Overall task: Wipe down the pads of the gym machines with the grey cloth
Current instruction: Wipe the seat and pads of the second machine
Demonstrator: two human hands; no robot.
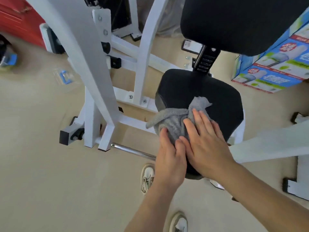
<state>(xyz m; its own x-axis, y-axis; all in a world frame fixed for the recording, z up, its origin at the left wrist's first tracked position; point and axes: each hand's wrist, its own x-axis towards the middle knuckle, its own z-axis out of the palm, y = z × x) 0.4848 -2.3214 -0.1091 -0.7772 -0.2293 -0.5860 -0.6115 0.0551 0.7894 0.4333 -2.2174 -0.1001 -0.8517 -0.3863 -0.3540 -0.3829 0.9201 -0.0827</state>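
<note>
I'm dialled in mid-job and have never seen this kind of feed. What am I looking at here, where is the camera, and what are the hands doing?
There is one picture, taken by a wide-angle camera on the person's head, looking down past their arms to the floor; their shoes show at the bottom. The white bars are the frame of a gym machine. The rounded black cushion in the middle is its seat pad, and the larger black cushion above it is the back pad. A grey cloth lies bunched on the near left part of the seat pad. The left hand grips the cloth at the pad's edge, and the right hand lies flat, fingers on the cloth. Printed cardboard boxes stand on the floor to the right.
</note>
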